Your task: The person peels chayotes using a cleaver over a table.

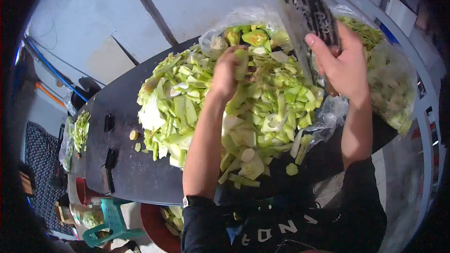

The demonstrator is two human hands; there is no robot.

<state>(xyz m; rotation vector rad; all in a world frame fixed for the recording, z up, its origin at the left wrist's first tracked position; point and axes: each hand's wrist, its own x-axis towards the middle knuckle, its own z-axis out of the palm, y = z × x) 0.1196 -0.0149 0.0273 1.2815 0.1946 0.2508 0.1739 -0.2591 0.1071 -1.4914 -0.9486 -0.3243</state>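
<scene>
My left hand (227, 72) is closed around a piece of green vegetable (241, 64) above the middle of a big heap of cut pieces (187, 107). In my right hand (346, 63) is a wide cleaver (304, 18), its dark, wet-looking blade raised at the heap's right side with the tip toward the top. Just beyond my left hand, whole green vegetables (256, 38) lie in an open clear plastic bag (234, 18). The heap rests on a dark table (126, 168).
A clear bag of shredded greens (391, 77) stands at the right beside a metal rail (425, 112). Two black objects (108, 164) lie on the table's left part. Below are a green plastic stool (112, 218) and a red tub (154, 222) with pieces inside.
</scene>
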